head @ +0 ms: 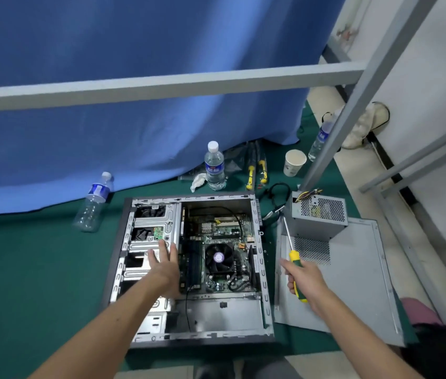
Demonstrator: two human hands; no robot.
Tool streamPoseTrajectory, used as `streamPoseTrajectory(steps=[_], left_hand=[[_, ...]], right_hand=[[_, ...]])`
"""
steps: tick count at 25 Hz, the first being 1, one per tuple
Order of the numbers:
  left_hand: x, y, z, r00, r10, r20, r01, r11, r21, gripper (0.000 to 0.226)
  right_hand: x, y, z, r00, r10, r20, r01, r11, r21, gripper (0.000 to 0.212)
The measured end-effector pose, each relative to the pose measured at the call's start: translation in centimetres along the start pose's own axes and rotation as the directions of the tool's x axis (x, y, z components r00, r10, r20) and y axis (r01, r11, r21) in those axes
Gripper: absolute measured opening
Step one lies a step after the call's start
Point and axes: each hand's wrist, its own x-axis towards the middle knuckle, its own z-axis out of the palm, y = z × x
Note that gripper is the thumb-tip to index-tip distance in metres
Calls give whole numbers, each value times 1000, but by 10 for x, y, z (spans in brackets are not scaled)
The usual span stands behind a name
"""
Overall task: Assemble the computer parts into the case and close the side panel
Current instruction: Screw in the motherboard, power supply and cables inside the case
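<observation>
Nearest of all, the two forearms reach forward over the green floor mat (24,269). The left hand (163,265) hovers with fingers spread and straight, grasping nothing, above the near-left part of the open grey metal computer case (267,272), which lies on its side on the mat; whether the fingertips touch the silver drive cage (145,222) below them is hard to tell from this angle. The right hand (305,280) is clenched around the handle of the yellow-and-green screwdriver (294,262), whose long shaft points far and slightly left, its tip ending close to the power supply.

Inside the case, the green motherboard with its round black cooler fan (220,258) sits right of the left hand. The near-right corner of the case is a bare bay, and I judge that is where the power supply belongs.

Right of the case, just beside it, the flat grey side panel (353,283) lies on the mat. On its far end stands the boxy grey perforated power supply (317,217), outside the case. It lies far and right of the bare bay and almost straight ahead of the right hand, which is clearly the nearer one, though occupied by the tool.

Farther off stand a clear plastic water bottle (214,166), a white paper cup (294,162) and, behind everything, a blue curtain (134,77).
</observation>
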Motion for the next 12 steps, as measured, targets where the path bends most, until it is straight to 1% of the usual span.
streamPoseTrajectory(steps=[2,4,6,7,10,12], left_hand=[[8,3,0,1000,1,10,-2,996,95,79],[17,3,4,1000,-6,6,5,983,182,80],[28,1,10,1000,-15,-17,19,971,240,82],[33,-1,14,1000,-7,-26,13,963,268,86],[46,-9,28,998,25,-65,-3,944,329,106],[52,-12,37,992,36,-122,7,944,329,110]], right_hand=[[13,19,0,999,34,-40,-37,997,-74,22],[25,35,1,996,55,-66,-66,982,-177,27],[37,43,2,994,65,-91,-85,970,-230,23],[44,45,3,992,63,-105,-88,965,-247,20],[62,42,12,992,31,-125,-68,951,-302,11],[75,38,22,991,20,-130,-61,946,-319,10]])
